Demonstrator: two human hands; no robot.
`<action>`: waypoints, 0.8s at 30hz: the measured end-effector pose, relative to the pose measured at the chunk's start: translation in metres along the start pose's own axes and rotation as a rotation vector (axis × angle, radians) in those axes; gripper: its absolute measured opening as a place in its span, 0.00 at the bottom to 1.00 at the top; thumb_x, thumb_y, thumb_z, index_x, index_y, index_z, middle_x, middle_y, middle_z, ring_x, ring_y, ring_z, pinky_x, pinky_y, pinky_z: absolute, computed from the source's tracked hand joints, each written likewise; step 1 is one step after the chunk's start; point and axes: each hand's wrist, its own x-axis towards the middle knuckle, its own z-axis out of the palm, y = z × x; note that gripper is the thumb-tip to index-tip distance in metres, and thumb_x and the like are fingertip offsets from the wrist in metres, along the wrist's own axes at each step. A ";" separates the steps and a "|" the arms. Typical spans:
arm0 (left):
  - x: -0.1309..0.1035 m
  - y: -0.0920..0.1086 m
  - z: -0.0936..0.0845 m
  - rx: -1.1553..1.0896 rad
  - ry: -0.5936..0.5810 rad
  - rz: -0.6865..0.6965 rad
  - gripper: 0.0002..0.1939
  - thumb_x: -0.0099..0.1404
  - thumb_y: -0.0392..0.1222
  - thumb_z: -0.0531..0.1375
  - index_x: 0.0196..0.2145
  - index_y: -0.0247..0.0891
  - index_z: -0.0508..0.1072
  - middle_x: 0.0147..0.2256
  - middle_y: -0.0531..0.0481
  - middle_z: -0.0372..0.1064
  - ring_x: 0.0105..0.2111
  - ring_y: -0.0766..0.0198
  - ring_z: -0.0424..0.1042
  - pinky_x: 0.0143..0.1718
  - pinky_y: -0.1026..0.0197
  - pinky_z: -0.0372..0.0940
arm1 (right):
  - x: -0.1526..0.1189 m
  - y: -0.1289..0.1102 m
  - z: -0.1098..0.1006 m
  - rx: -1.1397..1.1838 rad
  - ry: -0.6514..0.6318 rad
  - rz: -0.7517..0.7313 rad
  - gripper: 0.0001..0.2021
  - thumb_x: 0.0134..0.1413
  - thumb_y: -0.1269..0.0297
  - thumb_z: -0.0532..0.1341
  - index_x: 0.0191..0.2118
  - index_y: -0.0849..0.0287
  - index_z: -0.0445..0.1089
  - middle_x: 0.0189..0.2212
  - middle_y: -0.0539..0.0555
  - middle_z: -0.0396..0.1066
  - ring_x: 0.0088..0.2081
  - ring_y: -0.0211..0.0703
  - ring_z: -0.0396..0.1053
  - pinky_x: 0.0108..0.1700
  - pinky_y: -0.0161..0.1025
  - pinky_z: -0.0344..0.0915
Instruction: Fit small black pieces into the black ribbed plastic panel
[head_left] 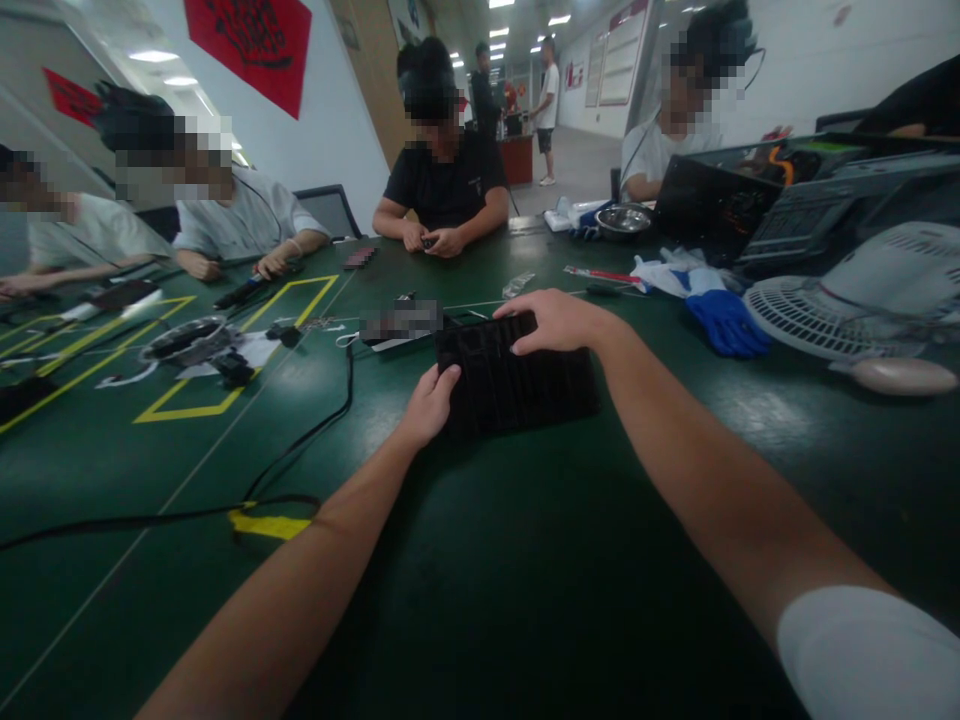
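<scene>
A black rectangular plastic panel (525,385) with raised ribs is tilted up over the green table in front of me. My left hand (433,405) grips its left edge, thumb on the face and fingers mostly hidden behind. Across its far top edge lies my right hand (551,322), closed with bent fingers and the thumb against the upper part of the face. Whether a small part sits between those fingertips is too dark to tell. Just beyond the panel's left side lies a small flat device (401,325), partly blurred out.
A black cable (307,435) with a yellow tag (270,524) runs along the left. On the right are blue-and-white gloves (724,318), a white fan (832,290), a metal bowl (624,220) and an opened computer case (810,200). Several people sit around the table (525,580).
</scene>
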 end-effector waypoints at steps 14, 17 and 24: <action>0.001 -0.002 0.004 -0.052 -0.011 0.010 0.25 0.68 0.63 0.58 0.44 0.36 0.77 0.43 0.42 0.79 0.48 0.46 0.76 0.55 0.45 0.69 | 0.000 0.001 0.005 -0.088 0.046 0.012 0.31 0.55 0.56 0.72 0.65 0.49 0.76 0.56 0.57 0.80 0.54 0.58 0.76 0.57 0.51 0.69; 0.001 0.000 0.005 -0.064 -0.027 -0.001 0.25 0.69 0.62 0.58 0.45 0.36 0.77 0.44 0.42 0.79 0.47 0.47 0.75 0.55 0.45 0.69 | 0.000 0.004 0.006 -0.086 0.041 0.008 0.30 0.56 0.56 0.72 0.65 0.49 0.76 0.57 0.57 0.80 0.54 0.57 0.76 0.57 0.52 0.69; 0.001 0.003 0.006 -0.080 -0.039 0.011 0.24 0.69 0.60 0.57 0.45 0.36 0.77 0.45 0.42 0.79 0.49 0.46 0.76 0.56 0.45 0.70 | -0.001 0.008 0.002 -0.043 0.004 -0.001 0.30 0.58 0.58 0.70 0.67 0.48 0.74 0.60 0.55 0.78 0.58 0.57 0.75 0.62 0.51 0.68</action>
